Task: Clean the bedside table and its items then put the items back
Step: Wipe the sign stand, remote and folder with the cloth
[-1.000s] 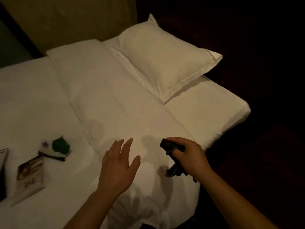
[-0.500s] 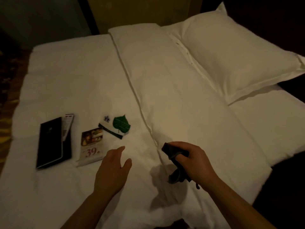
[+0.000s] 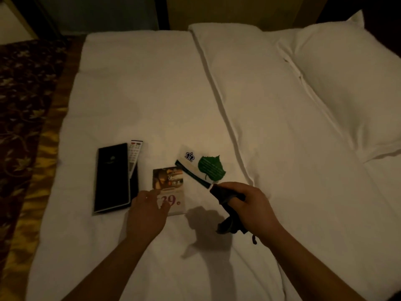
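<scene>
Several bedside items lie on the white bed (image 3: pixel 141 90): a black folder (image 3: pixel 111 178), a white remote control (image 3: pixel 134 155) partly tucked in it, a promo card printed "39" (image 3: pixel 170 183), a white card with a crown logo (image 3: pixel 191 168) and a green leaf-shaped card (image 3: pixel 210 168). My left hand (image 3: pixel 146 210) reaches over the lower left corner of the promo card with its fingers spread and relaxed. My right hand (image 3: pixel 251 206) grips a dark cloth (image 3: pixel 227 222), just below the white crown card.
A white pillow (image 3: pixel 347 79) lies at the upper right. A folded duvet ridge (image 3: pixel 221 101) runs down the middle of the bed. Patterned carpet (image 3: pixel 26 105) borders the bed on the left.
The view has swung left, bringing the items to the middle. My left hand has moved forward onto the promo card. My right hand still holds the cloth, now close to the crown card.
</scene>
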{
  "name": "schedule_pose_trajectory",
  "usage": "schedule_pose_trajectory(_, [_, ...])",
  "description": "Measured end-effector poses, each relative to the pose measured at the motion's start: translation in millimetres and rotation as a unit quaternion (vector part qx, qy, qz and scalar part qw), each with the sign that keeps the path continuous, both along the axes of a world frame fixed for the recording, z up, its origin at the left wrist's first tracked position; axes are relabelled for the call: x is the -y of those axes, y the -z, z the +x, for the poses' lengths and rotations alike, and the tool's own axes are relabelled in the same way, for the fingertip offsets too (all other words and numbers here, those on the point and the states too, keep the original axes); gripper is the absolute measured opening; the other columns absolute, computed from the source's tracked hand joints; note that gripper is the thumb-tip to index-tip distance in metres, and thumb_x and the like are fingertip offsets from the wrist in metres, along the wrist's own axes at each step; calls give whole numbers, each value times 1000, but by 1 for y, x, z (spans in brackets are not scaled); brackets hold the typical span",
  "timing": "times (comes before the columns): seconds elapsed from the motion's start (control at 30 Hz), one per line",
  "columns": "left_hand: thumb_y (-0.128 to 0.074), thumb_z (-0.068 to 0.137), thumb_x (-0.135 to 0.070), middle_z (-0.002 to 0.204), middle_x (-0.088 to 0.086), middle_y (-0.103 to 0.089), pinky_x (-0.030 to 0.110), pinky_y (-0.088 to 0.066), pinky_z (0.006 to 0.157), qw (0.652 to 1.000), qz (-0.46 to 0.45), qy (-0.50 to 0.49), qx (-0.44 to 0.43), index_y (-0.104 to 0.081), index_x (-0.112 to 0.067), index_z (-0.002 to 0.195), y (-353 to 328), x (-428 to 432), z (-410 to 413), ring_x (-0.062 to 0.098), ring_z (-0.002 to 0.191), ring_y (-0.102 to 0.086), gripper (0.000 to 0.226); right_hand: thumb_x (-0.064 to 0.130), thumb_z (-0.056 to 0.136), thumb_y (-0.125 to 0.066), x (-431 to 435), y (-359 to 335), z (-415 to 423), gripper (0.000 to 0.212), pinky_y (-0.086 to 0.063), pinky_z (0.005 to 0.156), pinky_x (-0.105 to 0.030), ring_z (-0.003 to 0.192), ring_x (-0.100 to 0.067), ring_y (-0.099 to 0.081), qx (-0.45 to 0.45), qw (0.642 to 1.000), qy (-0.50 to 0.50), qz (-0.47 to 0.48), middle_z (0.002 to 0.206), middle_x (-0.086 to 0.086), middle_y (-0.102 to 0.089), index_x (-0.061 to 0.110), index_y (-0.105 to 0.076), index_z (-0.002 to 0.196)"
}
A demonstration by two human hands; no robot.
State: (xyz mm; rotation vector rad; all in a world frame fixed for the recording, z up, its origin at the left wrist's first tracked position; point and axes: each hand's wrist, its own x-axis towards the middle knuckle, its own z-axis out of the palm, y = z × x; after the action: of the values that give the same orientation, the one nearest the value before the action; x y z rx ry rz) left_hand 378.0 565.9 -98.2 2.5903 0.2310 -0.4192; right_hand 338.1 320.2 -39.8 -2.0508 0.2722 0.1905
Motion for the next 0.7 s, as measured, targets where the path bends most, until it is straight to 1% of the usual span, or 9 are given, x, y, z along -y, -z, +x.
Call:
schedule_pose_trajectory(0.13, [-61, 94, -31, 126, 19, -54, 46, -48, 96, 999, -25, -14, -18, -56, -10, 131, 12, -5, 13, 35, 114, -54, 43, 16, 87, -60, -19, 5, 12, 34, -50, 80, -17, 90, 4, -65, -2, 1000, 2, 13, 100, 24, -70, 43, -71, 105])
schedule_pose_trajectory(0.27, [-63, 91, -22, 129, 23, -58, 47, -51, 96, 989, -89, -107, -58, -52, -3, 134, 21, -4, 30, 38, 115, -58, 48, 23, 88, -63, -23, 8, 19, 27, -51, 83, -19, 92, 3, -65, -4, 1000, -7, 22, 100, 23, -71, 44, -72, 103])
schedule_pose_trajectory(0.37, [-59, 91, -17, 122, 25, -61, 48, -53, 93, 979, -107, -156, -78, -56, 2, 123, 29, -6, 43, 40, 109, -60, 37, 30, 89, -64, -18, 11, 24, 20, -53, 82, -22, 89, 1, -66, -6, 999, -8, 38, 95, 21, -71, 44, -72, 102])
schedule_pose_trajectory(0.43, [-58, 93, -19, 121, 27, -61, 48, -53, 94, 973, -116, -178, -86, -58, 4, 119, 33, -7, 51, 41, 108, -60, 34, 25, 90, -64, -14, 15, 26, 23, -53, 82, -23, 88, -1, -67, -10, 999, -13, 41, 94, 20, -72, 42, -73, 102])
schedule_pose_trajectory(0.5, [-59, 95, -26, 129, 27, -58, 42, -50, 97, 964, -140, -205, -95, -57, 4, 126, 38, -6, 57, 40, 114, -59, 43, 19, 89, -63, -11, 20, 28, 28, -53, 82, -21, 88, 0, -67, -19, 999, -15, 45, 93, 22, -72, 42, -73, 102])
schedule_pose_trajectory(0.53, [-59, 96, -28, 130, 26, -59, 40, -50, 94, 958, -153, -221, -97, -57, 4, 128, 38, -5, 59, 40, 114, -59, 46, 16, 89, -63, -10, 23, 29, 32, -52, 80, -18, 88, 2, -66, -25, 998, -17, 50, 92, 25, -71, 43, -73, 101])
schedule_pose_trajectory(0.57, [-60, 96, -28, 126, 25, -62, 39, -50, 88, 953, -168, -235, -96, -60, 4, 123, 39, -4, 60, 39, 110, -61, 42, 13, 89, -62, -9, 25, 29, 36, -50, 79, -13, 88, 5, -66, -30, 998, -20, 54, 93, 29, -70, 45, -73, 99])
schedule_pose_trajectory(0.63, [-61, 95, -22, 106, 26, -69, 37, -53, 73, 934, -213, -269, -97, -69, 0, 92, 41, -2, 62, 36, 86, -66, 24, 8, 88, -61, -7, 29, 29, 42, -49, 78, -9, 90, 7, -65, -40, 997, -18, 64, 93, 34, -68, 47, -72, 98])
schedule_pose_trajectory(0.7, [-61, 95, -14, 88, 21, -70, 28, -49, 54, 906, -263, -317, -99, -66, -8, 71, 40, 1, 60, 27, 64, -62, 25, 7, 88, -61, -6, 29, 29, 43, -51, 82, -15, 91, 4, -65, -48, 996, -11, 76, 94, 33, -69, 48, -72, 98])
